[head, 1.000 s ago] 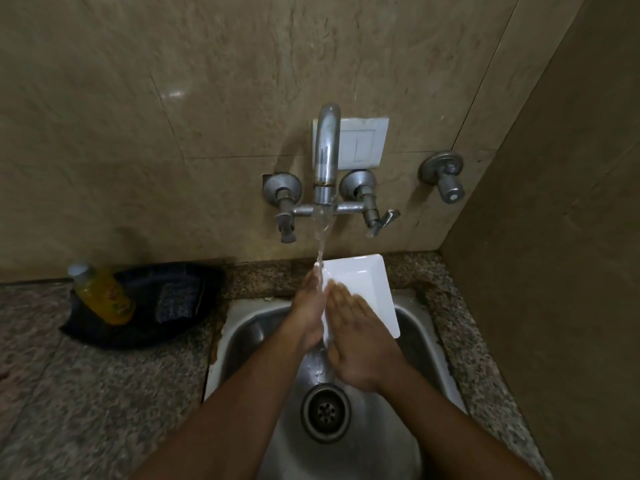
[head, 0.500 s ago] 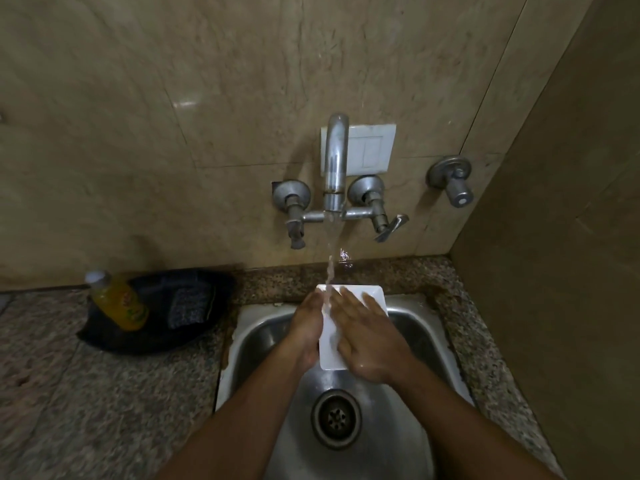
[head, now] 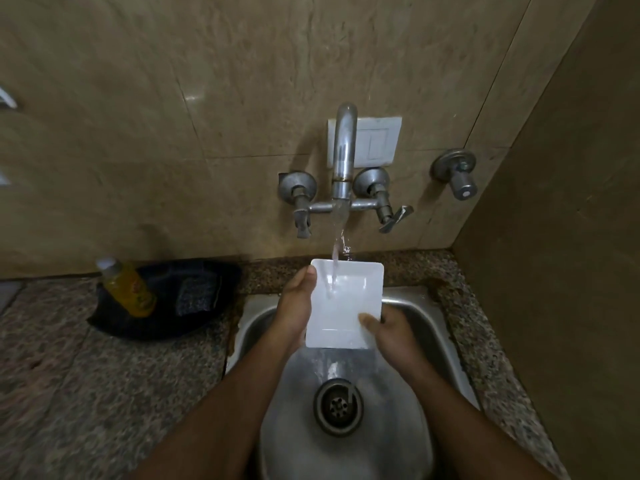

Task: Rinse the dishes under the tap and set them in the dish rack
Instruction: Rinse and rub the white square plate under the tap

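Observation:
A white rectangular plate (head: 341,299) faces up over the steel sink (head: 426,317), tilted so water runs off its near edge. Water from the wall tap (head: 343,154) strikes the plate's far half. My left hand (head: 294,310) grips the plate's left edge, thumb on the far left corner. My right hand (head: 391,334) holds the near right corner, thumb on top of the plate. No dish rack is in view.
A black tray (head: 166,323) on the speckled granite counter (head: 86,375) left of the sink holds a yellow soap bottle (head: 130,287) and a dark scrub pad (head: 195,292). A drain (head: 337,405) sits mid-basin. A wall rises close on the right.
The plate has turned from edge-on between my hands to face up under the stream. My right hand slid from covering its face to the near right corner.

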A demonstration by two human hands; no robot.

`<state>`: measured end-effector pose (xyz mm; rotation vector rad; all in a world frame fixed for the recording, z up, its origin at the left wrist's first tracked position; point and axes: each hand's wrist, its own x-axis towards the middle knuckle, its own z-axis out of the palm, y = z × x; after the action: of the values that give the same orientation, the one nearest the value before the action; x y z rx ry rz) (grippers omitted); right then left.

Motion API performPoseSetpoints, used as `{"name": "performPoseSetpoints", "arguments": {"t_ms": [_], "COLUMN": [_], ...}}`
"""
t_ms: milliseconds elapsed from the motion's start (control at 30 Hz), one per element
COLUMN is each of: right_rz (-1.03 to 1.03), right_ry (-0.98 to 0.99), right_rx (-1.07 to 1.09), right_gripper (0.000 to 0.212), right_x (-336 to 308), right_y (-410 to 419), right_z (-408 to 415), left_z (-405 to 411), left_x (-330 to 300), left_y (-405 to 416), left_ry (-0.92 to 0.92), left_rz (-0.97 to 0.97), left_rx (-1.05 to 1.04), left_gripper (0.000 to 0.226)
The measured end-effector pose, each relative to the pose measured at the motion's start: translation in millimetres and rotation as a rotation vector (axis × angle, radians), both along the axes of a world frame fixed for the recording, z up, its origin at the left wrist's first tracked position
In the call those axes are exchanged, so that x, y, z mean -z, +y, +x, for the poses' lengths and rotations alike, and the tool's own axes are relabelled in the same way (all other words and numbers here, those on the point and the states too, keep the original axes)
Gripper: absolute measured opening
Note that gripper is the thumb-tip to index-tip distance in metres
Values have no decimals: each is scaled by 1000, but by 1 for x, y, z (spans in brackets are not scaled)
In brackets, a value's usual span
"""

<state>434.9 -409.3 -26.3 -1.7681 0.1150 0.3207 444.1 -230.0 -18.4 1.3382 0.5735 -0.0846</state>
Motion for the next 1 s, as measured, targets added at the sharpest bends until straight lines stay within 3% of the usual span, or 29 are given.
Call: {"name": "performPoseSetpoints", "arguments": {"t_ms": [167, 400, 533, 733, 900, 1000], "right_rz": [-36, -363, -232, -91, -83, -158], "right_ry": [-100, -277, -144, -35, -163, -289], "right_rx": [85, 99, 101, 112, 104, 41], "right_gripper": [16, 10, 6, 17, 18, 25], "right_x": [-8, 1, 6, 8, -2, -2], "right_y": [-6, -17, -15, -20, -11, -5], "right_z": [0, -10, -12, -12, -13, -13], "left_z": [-13, -28, -29, -25, -24, -31], "left_x": [-41, -33, -31, -34, -37, -41], "left_y": [5, 8, 7, 6, 20, 31], "left_ry": [-38, 100, 99, 162, 282, 392], "left_rz": [-9, -40, 1, 33, -23, -301], "left_rx": [133, 199, 206, 309, 282, 253], "left_gripper": [33, 56, 56, 60, 65, 62]}}
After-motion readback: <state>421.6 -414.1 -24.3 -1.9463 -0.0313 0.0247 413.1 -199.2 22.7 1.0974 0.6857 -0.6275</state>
